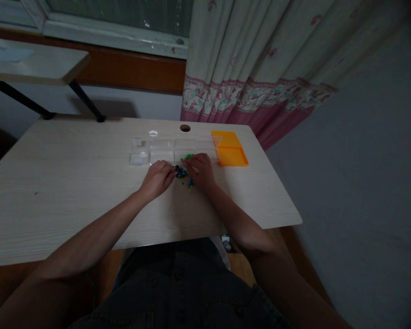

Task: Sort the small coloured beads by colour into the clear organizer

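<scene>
Centrally, a pile of small blue and dark pieces (180, 172) lies on the surface (89, 196), between the two hands. Left of the pile, the left hand (158, 178) has its fingers curled together at the pile's edge; right of the pile, the right hand (200, 171) reaches in with bent fingers. Whether either hand pinches a piece cannot be told. The left fingertips appear slightly nearer the pile, which shows no clear long axis. Just beyond the pile, the clear compartment box (162, 156) runs lengthwise from left to right.
</scene>
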A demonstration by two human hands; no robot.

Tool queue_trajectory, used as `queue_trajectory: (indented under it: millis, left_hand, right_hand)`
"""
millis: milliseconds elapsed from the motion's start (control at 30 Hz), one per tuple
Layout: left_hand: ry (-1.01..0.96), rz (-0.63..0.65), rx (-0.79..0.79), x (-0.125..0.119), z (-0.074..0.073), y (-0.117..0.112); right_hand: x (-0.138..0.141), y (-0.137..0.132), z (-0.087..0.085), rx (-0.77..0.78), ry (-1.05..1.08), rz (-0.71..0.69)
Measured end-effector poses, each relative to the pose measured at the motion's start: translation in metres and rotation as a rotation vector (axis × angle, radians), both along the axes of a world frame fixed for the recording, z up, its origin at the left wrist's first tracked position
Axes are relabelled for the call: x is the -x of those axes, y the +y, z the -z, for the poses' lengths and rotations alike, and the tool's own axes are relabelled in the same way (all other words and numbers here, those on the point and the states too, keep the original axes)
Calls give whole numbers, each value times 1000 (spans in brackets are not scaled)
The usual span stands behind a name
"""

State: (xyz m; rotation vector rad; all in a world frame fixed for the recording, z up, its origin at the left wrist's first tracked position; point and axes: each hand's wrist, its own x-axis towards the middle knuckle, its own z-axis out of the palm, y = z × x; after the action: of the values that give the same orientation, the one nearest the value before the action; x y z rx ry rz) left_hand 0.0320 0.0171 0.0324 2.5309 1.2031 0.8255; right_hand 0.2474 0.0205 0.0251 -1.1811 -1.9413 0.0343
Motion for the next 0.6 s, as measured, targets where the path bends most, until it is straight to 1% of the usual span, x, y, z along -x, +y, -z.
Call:
queue_trajectory:
  millis: [100,233,367,500,600]
  left_hand:
    - [-218,-15,81,2,0,3]
    - [-369,-13,181,2,3,4]
    - [-421,2,246,2,6,5]
    - [-431,14,318,2,5,5]
    - [-448,21,320,2,4,4]
  right_hand:
    - [6,-3,-1,18,-74,-113]
    - [15,-6,0,61,-128,-144]
    - [19,-6,3,67,-108,-133]
    - [18,-7,3,42,-105,-124]
    - [17,-8,4,1,-102,-128]
